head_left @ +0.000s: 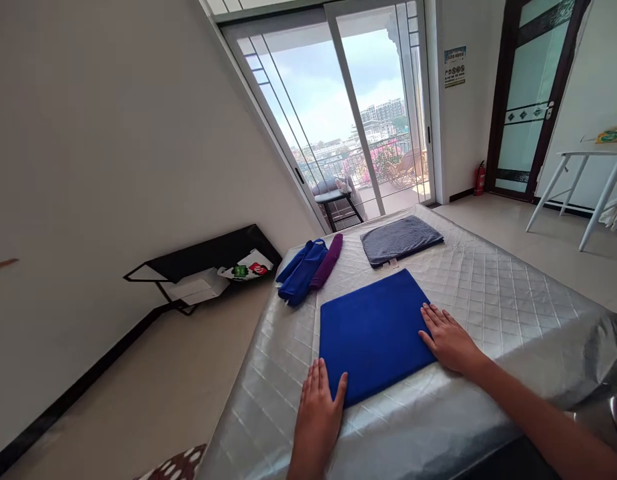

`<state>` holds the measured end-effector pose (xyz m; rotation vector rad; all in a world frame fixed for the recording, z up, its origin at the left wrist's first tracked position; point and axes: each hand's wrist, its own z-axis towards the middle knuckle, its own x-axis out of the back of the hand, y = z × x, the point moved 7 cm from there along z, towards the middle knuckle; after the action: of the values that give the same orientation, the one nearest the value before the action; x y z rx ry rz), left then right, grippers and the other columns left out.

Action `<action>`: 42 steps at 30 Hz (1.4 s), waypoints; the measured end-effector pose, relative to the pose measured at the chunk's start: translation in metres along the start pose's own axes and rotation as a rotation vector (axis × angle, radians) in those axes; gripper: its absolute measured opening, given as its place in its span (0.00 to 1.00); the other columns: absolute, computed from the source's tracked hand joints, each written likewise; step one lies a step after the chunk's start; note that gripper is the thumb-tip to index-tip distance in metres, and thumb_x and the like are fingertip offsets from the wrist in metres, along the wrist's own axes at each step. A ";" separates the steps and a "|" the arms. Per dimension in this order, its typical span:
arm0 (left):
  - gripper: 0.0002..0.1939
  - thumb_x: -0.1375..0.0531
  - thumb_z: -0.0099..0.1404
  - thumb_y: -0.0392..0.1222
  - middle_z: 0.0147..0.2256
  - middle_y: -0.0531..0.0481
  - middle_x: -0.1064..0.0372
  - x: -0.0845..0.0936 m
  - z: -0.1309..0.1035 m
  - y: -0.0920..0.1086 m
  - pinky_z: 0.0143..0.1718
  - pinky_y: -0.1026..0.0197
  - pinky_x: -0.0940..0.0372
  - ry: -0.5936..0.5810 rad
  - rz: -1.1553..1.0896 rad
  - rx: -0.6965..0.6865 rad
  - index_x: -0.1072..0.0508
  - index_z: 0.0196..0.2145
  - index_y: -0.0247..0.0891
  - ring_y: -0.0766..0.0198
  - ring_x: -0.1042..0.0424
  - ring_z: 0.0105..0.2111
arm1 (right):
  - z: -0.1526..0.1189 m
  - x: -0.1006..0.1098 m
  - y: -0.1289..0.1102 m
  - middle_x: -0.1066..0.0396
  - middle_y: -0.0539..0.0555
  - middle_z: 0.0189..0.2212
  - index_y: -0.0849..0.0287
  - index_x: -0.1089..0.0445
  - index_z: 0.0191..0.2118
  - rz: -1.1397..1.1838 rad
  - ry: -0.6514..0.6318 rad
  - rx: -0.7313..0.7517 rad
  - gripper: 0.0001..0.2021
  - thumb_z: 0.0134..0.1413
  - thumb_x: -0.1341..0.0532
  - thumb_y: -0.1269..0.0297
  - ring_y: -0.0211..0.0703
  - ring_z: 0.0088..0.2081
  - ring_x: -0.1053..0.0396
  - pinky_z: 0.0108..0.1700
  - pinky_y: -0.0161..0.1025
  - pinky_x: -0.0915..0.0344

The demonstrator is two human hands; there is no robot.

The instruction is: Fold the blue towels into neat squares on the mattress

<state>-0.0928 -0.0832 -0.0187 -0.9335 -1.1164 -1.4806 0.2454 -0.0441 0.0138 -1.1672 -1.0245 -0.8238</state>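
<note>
A flat blue rectangular piece (375, 333), smooth on top, lies on the plastic-covered mattress (493, 273). My left hand (321, 403) rests at its near left corner, fingers stretched out. At its right edge lies my right hand (445, 337), also flat, with fingertips touching the blue surface. Neither hand grips anything. Beyond the blue piece is a folded grey cloth (401, 240) with a small white tag. To the left of that cloth sit a bundled blue fabric item (302, 272) and a purple roll (328, 262), side by side.
A black rack (208, 257) holding a bag and white items stands against the left wall. Behind the mattress are sliding glass doors (358, 113) and a dark stool (337, 198). A white table (588, 155) and a fire extinguisher (479, 179) are at the right.
</note>
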 end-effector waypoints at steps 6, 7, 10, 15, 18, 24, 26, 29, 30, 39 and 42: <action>0.40 0.55 0.71 0.64 0.65 0.32 0.38 0.006 -0.003 0.005 0.67 0.39 0.43 0.042 -0.050 0.038 0.41 0.68 0.30 0.44 0.42 0.67 | -0.001 -0.001 0.002 0.55 0.59 0.73 0.66 0.54 0.73 -0.023 0.003 0.008 0.35 0.71 0.62 0.48 0.49 0.73 0.59 0.72 0.51 0.57; 0.40 0.54 0.71 0.64 0.64 0.32 0.37 0.006 -0.003 0.005 0.66 0.39 0.43 0.055 -0.053 0.039 0.40 0.67 0.30 0.44 0.41 0.67 | -0.001 0.000 0.001 0.55 0.60 0.73 0.67 0.53 0.73 -0.029 -0.007 0.009 0.35 0.71 0.62 0.48 0.49 0.73 0.59 0.72 0.51 0.57; 0.41 0.55 0.70 0.64 0.64 0.32 0.37 0.005 -0.003 0.004 0.66 0.41 0.42 0.077 -0.058 0.053 0.39 0.66 0.28 0.45 0.41 0.67 | -0.001 0.004 -0.001 0.56 0.61 0.73 0.69 0.53 0.73 -0.041 -0.027 0.001 0.35 0.71 0.62 0.49 0.50 0.73 0.59 0.72 0.51 0.56; 0.41 0.56 0.70 0.64 0.64 0.31 0.37 0.008 0.002 0.007 0.67 0.43 0.42 0.043 -0.047 0.067 0.35 0.64 0.25 0.46 0.39 0.66 | 0.000 0.009 -0.005 0.58 0.61 0.73 0.70 0.53 0.73 -0.054 -0.056 -0.019 0.34 0.71 0.60 0.51 0.50 0.73 0.60 0.72 0.51 0.57; 0.42 0.57 0.70 0.64 0.64 0.32 0.37 0.014 0.006 0.010 0.67 0.44 0.43 0.032 -0.035 0.087 0.35 0.63 0.24 0.47 0.39 0.66 | 0.001 0.011 -0.007 0.57 0.61 0.73 0.70 0.53 0.73 -0.052 -0.068 -0.029 0.33 0.71 0.59 0.53 0.50 0.73 0.60 0.72 0.51 0.57; 0.42 0.59 0.71 0.63 0.64 0.33 0.37 0.028 0.008 0.019 0.67 0.45 0.44 0.017 -0.056 0.119 0.34 0.63 0.24 0.48 0.39 0.66 | -0.004 0.023 -0.012 0.56 0.60 0.73 0.68 0.53 0.73 -0.042 -0.056 0.026 0.30 0.72 0.60 0.58 0.48 0.73 0.60 0.72 0.52 0.57; 0.41 0.59 0.72 0.63 0.64 0.34 0.36 0.031 0.007 0.021 0.67 0.45 0.43 0.013 -0.067 0.141 0.33 0.63 0.25 0.49 0.38 0.65 | -0.008 0.033 -0.012 0.56 0.60 0.73 0.68 0.54 0.73 -0.022 -0.034 0.049 0.31 0.73 0.62 0.55 0.48 0.74 0.60 0.72 0.52 0.57; 0.40 0.58 0.72 0.62 0.63 0.35 0.35 0.035 0.006 0.025 0.67 0.46 0.43 0.021 -0.056 0.140 0.33 0.62 0.25 0.49 0.37 0.65 | -0.009 0.054 -0.013 0.55 0.58 0.73 0.63 0.54 0.74 0.008 0.051 0.091 0.32 0.73 0.63 0.51 0.48 0.74 0.60 0.72 0.52 0.56; 0.39 0.58 0.72 0.62 0.63 0.35 0.34 0.036 0.006 0.026 0.67 0.47 0.43 0.031 -0.046 0.127 0.32 0.62 0.26 0.50 0.37 0.65 | -0.006 0.061 -0.013 0.55 0.58 0.73 0.62 0.54 0.74 0.011 0.080 0.105 0.32 0.73 0.63 0.50 0.48 0.74 0.60 0.72 0.51 0.56; 0.37 0.54 0.71 0.61 0.61 0.37 0.31 0.035 0.006 0.027 0.64 0.48 0.38 0.087 -0.001 0.111 0.30 0.61 0.28 0.49 0.33 0.62 | 0.089 0.052 -0.021 0.57 0.60 0.73 0.67 0.53 0.73 -0.043 -0.048 0.041 0.32 0.72 0.59 0.54 0.48 0.74 0.61 0.72 0.49 0.57; 0.37 0.52 0.70 0.62 0.61 0.37 0.31 0.033 0.005 0.026 0.63 0.48 0.37 0.101 -0.013 0.125 0.30 0.61 0.29 0.49 0.33 0.62 | 0.106 0.029 -0.014 0.59 0.62 0.73 0.71 0.56 0.73 -0.090 -0.117 -0.061 0.33 0.72 0.59 0.55 0.48 0.74 0.63 0.72 0.47 0.60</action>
<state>-0.0737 -0.0888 0.0180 -0.7586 -1.1296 -1.4348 0.2210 0.0559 0.0538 -1.2399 -1.1619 -0.8714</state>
